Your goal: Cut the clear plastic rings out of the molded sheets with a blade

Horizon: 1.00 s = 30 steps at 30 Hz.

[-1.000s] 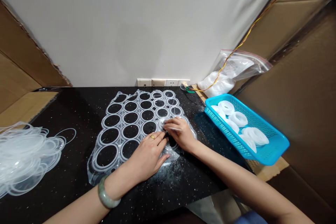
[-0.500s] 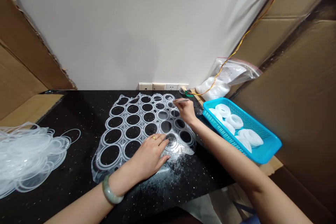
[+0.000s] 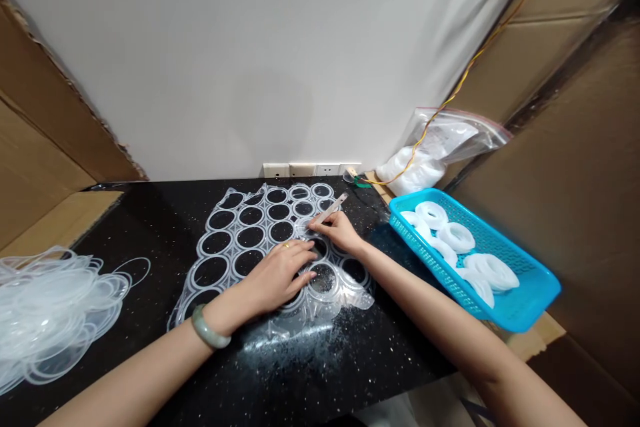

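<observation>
A black table [image 3: 280, 393] stretches under the left hand [image 3: 285, 270] and right hand [image 3: 341, 230], with a holed clear plastic sheet [image 3: 233, 240] directly beneath them, a heap of clear rings [image 3: 55, 320] well left of them and a blue basket [image 3: 525, 287] of white rings [image 3: 493, 271] to their right. The left hand lies palm down on the sheet, fingers outstretched; just beside it, the right hand pinches a thin strip [image 3: 331, 210] over the sheet.

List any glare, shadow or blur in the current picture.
Head view: pale glare streaks the black tabletop just below the plastic sheet, whose near right corner also shines; head view: a faint shadow dims the middle of the wall; head view: the pile of clear rings looks soft toward the left edge.
</observation>
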{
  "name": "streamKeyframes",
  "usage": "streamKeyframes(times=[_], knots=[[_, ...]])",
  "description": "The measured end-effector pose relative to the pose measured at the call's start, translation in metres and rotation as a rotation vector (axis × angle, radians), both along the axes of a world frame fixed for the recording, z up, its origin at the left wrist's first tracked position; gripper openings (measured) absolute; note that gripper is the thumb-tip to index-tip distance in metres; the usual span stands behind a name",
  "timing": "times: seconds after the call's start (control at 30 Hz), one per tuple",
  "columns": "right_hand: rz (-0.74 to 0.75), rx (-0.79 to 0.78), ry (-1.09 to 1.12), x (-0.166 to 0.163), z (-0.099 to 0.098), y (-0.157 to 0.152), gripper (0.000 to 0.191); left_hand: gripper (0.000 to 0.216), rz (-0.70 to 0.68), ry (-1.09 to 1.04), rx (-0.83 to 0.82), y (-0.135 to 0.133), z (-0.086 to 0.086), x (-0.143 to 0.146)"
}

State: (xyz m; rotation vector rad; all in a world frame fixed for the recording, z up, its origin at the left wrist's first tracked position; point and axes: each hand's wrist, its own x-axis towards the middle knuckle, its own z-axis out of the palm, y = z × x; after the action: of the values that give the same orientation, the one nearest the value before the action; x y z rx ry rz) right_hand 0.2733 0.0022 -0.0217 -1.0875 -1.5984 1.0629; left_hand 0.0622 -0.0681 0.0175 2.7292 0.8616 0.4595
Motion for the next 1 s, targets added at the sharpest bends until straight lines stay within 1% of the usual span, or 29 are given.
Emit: streamKeyframes(times=[0.13, 0.3, 0.37, 0.5, 0.7, 0.8, 0.9, 1.0], knots=[[-0.001, 0.024, 0.012, 0.000, -0.002, 0.001, 0.023, 0.036, 0.030, 0.041, 0.033, 0.017, -0.009, 0.002], [0.010, 0.016, 0.028, 0.000, -0.003, 0.000, 0.025, 0.037, 0.030, 0.024, 0.058, 0.016, -0.019, -0.002], [0.014, 0.036, 0.024, -0.001, -0.004, -0.001, 0.024, 0.037, 0.039, 0.009, 0.053, 0.015, -0.021, -0.004], [0.011, 0.092, 0.009, -0.004, -0.004, -0.004, 0.022, 0.037, 0.055, -0.008, 0.047, 0.014, -0.024, -0.004], [-0.007, 0.089, 0.000, -0.004, -0.002, -0.007, 0.022, 0.039, 0.059, 0.002, 0.043, 0.016, -0.023, -0.001], [-0.007, 0.116, -0.024, -0.004, 0.001, -0.008, 0.020, 0.039, 0.058, 0.025, 0.041, 0.016, -0.022, -0.001], [-0.004, 0.245, -0.127, -0.004, 0.005, -0.013, 0.016, 0.041, 0.053, 0.046, 0.030, 0.014, -0.019, -0.002], [-0.004, 0.448, -0.369, -0.006, 0.010, -0.019, 0.015, 0.042, 0.050, 0.057, 0.012, 0.013, -0.016, -0.002]])
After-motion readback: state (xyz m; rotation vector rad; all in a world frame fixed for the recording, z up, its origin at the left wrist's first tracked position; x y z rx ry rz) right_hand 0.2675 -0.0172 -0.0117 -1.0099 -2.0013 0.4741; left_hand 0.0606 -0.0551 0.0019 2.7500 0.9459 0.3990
